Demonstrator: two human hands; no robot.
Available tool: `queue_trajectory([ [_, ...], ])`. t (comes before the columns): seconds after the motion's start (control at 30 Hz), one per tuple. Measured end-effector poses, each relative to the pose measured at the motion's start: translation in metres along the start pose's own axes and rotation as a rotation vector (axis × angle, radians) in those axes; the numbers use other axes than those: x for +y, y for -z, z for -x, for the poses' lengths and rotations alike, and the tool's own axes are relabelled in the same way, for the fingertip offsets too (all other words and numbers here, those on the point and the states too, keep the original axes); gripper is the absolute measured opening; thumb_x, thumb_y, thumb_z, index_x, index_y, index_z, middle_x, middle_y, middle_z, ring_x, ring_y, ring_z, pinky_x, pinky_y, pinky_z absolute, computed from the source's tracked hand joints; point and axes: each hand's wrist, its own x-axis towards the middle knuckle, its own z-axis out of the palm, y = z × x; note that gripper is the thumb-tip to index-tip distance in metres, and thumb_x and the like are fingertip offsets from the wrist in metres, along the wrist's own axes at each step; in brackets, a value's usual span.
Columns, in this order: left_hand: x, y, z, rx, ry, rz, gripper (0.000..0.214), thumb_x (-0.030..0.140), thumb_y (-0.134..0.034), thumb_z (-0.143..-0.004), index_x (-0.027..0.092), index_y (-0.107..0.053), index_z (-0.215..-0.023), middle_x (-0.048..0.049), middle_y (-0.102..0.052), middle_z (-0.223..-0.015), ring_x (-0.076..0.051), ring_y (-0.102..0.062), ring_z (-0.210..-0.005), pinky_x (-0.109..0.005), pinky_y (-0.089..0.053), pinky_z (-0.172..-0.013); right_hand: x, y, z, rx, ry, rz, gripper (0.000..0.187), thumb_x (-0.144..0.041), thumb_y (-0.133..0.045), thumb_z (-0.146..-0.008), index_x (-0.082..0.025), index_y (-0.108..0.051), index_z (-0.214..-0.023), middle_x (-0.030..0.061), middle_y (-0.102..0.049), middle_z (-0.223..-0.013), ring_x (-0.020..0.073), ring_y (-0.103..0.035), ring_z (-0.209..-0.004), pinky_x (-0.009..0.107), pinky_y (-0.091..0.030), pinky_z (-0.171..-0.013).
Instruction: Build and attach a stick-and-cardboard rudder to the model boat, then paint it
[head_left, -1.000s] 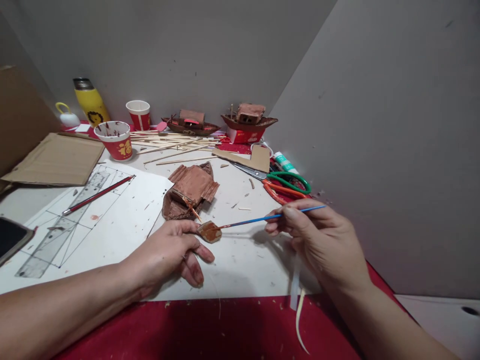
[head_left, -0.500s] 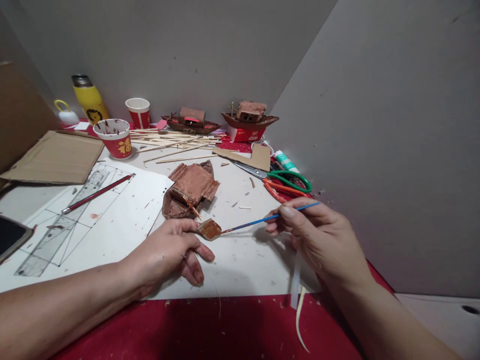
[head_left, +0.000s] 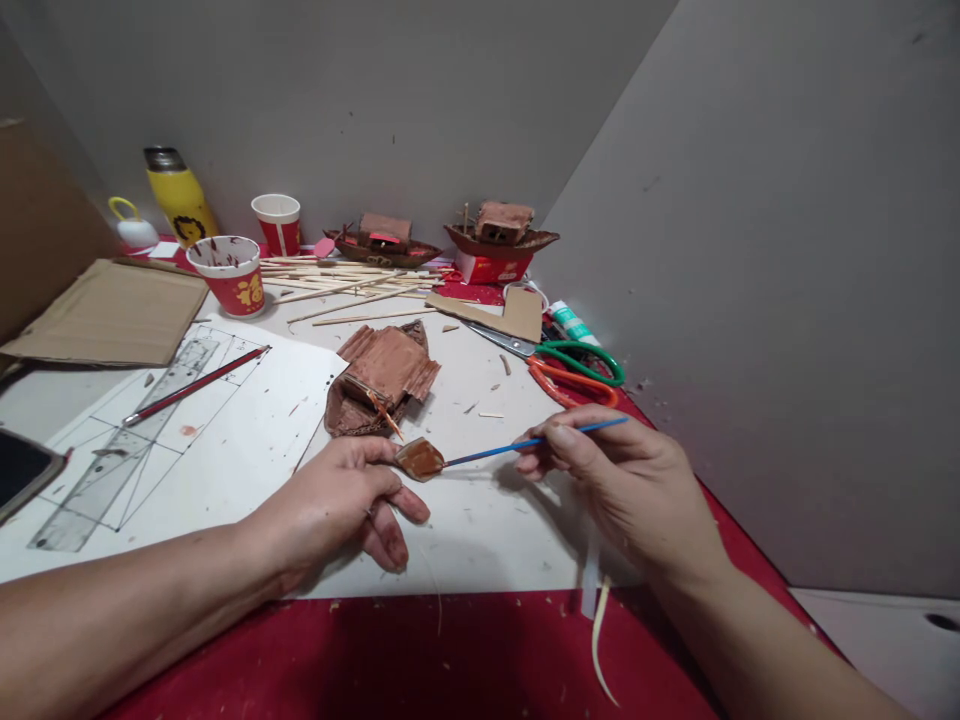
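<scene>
My left hand [head_left: 360, 500] pinches a small piece of cardboard [head_left: 421, 459] by its left edge, and brown paint covers much of its face. Between the thumb and fingers of my right hand [head_left: 615, 470] is a thin blue paintbrush [head_left: 491, 452]. The brush tip touches the right side of the cardboard piece. Just beyond my left hand rests a brown-painted model boat [head_left: 386, 370] with a ridged roof. Brown stains mark the fingertips of my left hand.
Paper cups [head_left: 229, 278], wooden sticks [head_left: 360, 280] and two finished-looking model boats [head_left: 386, 238] stand along the back. Scissors [head_left: 574, 365] lie at right. A ruler [head_left: 124, 450] and red pencil [head_left: 196, 386] lie on a drawing at left, near a phone [head_left: 26, 470].
My right hand has moved slightly left and down with the paintbrush. More brown paint shows on the cardboard piece. My left hand has stayed in place.
</scene>
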Motion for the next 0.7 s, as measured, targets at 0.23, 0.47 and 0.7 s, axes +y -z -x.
queue_trajectory([
  [0.23, 0.0011, -0.0009, 0.0004, 0.007, 0.009, -0.015, 0.019, 0.006, -0.047, -0.079, 0.013, -0.056, -0.095, -0.0098, -0.073, -0.074, -0.014, -0.061, -0.036, -0.023, -0.049, -0.038, 0.0042, -0.0006, 0.0022, 0.039, 0.020, -0.072, 0.015, -0.039, -0.074, -0.082, -0.024, -0.072, -0.082, -0.0005, -0.072, -0.070, 0.0139, -0.070, -0.063, 0.026, -0.061, -0.064],
  [0.47, 0.0012, -0.0013, 0.0010, 0.018, -0.001, -0.027, 0.014, 0.008, -0.047, -0.082, 0.013, -0.055, -0.092, -0.0119, -0.073, -0.076, -0.014, -0.061, -0.037, -0.023, -0.050, -0.040, 0.0036, -0.0070, 0.0038, 0.019, 0.011, -0.088, 0.016, -0.039, -0.076, -0.080, -0.023, -0.073, -0.081, 0.0004, -0.074, -0.070, 0.0137, -0.071, -0.061, 0.023, -0.062, -0.063],
  [0.7, -0.0002, -0.0007, 0.0012, 0.023, -0.013, -0.024, 0.014, 0.008, -0.047, -0.082, 0.013, -0.055, -0.091, -0.0124, -0.073, -0.076, -0.013, -0.061, -0.036, -0.023, -0.051, -0.039, -0.0007, -0.0077, 0.0033, 0.013, 0.023, -0.075, 0.014, -0.038, -0.075, -0.081, -0.023, -0.073, -0.080, 0.0002, -0.074, -0.069, 0.0126, -0.072, -0.061, 0.021, -0.062, -0.062],
])
